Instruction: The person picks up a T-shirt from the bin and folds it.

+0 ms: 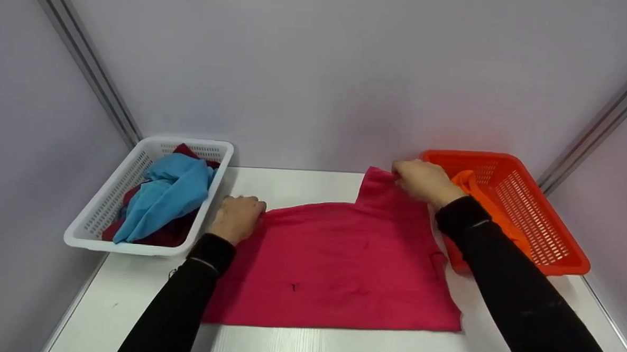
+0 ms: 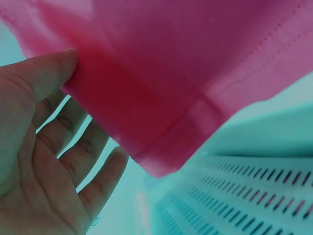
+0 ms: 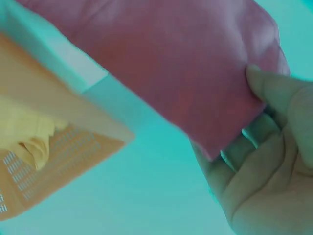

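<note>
A red T-shirt (image 1: 336,267) lies spread sideways on the white table, its far edge lifted by both hands. My left hand (image 1: 239,217) pinches the hem corner on the left, thumb on top and fingers beneath, as the left wrist view shows with the stitched hem (image 2: 195,112). At the far right, my right hand (image 1: 424,181) pinches the raised sleeve (image 1: 375,186) by its edge. In the right wrist view the cloth (image 3: 186,73) hangs between thumb and fingers. A small dark mark (image 1: 294,287) shows on the shirt's near part.
A white basket (image 1: 87,213) at left holds a blue cloth (image 1: 178,183) over dark red ones. An orange-red basket (image 1: 564,245) at right, partly behind the right arm, holds an orange cloth (image 1: 494,210). Grey panels (image 1: 317,81) wall the table at back and sides.
</note>
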Demonstrator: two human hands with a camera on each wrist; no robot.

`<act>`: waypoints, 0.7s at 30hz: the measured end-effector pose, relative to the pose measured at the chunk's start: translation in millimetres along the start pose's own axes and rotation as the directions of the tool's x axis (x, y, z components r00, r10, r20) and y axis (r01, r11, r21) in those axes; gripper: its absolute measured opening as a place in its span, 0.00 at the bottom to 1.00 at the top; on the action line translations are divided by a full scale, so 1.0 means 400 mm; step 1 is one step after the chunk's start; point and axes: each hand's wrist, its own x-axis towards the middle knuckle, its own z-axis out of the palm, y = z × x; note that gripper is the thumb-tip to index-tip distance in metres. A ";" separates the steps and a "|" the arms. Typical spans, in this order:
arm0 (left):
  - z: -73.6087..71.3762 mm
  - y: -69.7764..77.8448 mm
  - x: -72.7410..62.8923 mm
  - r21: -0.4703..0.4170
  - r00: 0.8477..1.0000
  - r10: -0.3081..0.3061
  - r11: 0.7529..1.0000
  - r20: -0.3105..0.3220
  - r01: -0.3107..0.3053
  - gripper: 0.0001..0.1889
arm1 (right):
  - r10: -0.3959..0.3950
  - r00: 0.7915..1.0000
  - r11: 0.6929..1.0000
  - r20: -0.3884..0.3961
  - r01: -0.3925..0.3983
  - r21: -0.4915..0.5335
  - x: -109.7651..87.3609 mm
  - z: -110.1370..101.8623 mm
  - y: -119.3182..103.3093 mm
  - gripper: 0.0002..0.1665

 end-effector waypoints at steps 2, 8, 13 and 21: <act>-0.003 -0.002 -0.009 0.009 1.000 0.002 1.000 -0.008 -0.002 0.02 | -0.036 0.999 0.999 0.027 0.036 0.010 -0.023 -0.017 0.000 0.10; -0.012 -0.003 -0.039 0.056 0.999 0.032 0.998 0.018 -0.033 0.07 | -0.118 0.986 0.992 0.119 0.112 0.053 -0.090 -0.043 -0.002 0.09; -0.023 -0.002 -0.072 0.089 0.998 0.047 0.995 0.035 -0.050 0.10 | -0.190 0.970 0.982 0.154 0.186 0.038 -0.156 -0.032 -0.017 0.08; -0.015 -0.002 -0.123 0.039 0.998 0.056 0.998 -0.030 -0.055 0.10 | -0.190 0.925 0.982 0.330 0.176 0.072 -0.250 0.028 -0.081 0.12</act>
